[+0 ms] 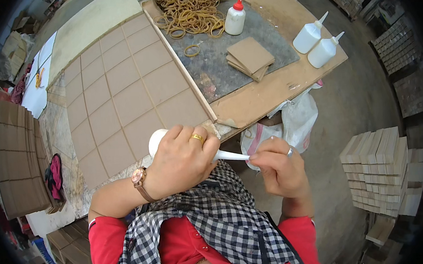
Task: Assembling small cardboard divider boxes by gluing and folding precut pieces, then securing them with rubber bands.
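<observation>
My left hand (186,156) is wrapped around a white glue bottle (158,139), held sideways above the near edge of the table. Its long tapered nozzle (232,155) points to the right. At the nozzle's tip, the fingers of my right hand (281,167) are pinched together; whether they grip the tip or something tiny on it is hidden. Beyond my left hand lies a grid of square brown boards (134,83), set in rows against a wooden strip (180,68).
On the table stand a red-capped white bottle (235,21), two white nozzle bottles (308,36), stacked brown squares (250,55) and a heap of rubber bands (190,6). White plastic bags (294,119) hang by the table edge. Wooden blocks (378,169) are piled at right, brown boards (19,160) at left.
</observation>
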`<state>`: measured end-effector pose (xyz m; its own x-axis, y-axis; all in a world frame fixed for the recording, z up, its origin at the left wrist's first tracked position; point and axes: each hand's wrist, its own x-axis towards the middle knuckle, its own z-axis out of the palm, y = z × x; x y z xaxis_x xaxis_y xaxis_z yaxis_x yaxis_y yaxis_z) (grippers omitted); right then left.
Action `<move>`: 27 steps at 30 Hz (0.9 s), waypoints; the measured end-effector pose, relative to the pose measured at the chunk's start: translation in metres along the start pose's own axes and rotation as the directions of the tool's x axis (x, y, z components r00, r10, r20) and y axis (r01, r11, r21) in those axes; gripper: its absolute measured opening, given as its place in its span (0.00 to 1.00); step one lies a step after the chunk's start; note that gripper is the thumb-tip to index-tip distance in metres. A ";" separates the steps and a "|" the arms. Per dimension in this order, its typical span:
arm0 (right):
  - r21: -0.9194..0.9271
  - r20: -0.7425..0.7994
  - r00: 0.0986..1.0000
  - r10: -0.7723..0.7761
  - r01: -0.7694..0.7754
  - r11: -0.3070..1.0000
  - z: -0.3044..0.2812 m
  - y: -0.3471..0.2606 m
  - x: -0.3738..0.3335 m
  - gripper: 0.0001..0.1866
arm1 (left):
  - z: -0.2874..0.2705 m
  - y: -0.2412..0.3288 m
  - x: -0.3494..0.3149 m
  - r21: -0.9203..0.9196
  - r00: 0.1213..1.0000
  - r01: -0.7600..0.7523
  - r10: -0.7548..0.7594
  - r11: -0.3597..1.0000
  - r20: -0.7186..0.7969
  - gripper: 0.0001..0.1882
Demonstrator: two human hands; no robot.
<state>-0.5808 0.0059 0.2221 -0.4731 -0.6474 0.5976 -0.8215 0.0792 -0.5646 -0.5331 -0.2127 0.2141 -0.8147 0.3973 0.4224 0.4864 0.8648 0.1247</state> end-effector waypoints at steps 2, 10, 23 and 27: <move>-0.026 0.019 1.000 -0.001 0.001 1.000 0.000 -0.001 0.000 0.23 | -0.004 -0.001 0.002 -0.016 1.000 -0.006 0.006 1.000 0.024 0.14; -0.110 0.091 0.994 -0.059 0.069 0.992 0.000 0.010 -0.002 0.22 | -0.001 0.002 0.000 -0.105 0.994 0.070 -0.060 0.992 0.095 0.12; 0.101 -0.197 0.948 0.248 -0.232 0.967 0.008 0.006 -0.014 0.08 | 0.000 0.005 -0.001 -0.389 0.968 0.205 -0.128 0.898 0.216 0.09; 0.124 -0.182 0.947 0.264 -0.244 0.962 0.012 -0.003 -0.007 0.04 | 0.000 0.007 -0.005 -0.414 0.965 0.224 -0.141 0.883 0.222 0.09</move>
<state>-0.5716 0.0012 0.2125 -0.7229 -0.4546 0.5203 -0.6351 0.1406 -0.7596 -0.5257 -0.2089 0.2130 -0.9245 0.3297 0.1912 0.3776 0.7251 0.5759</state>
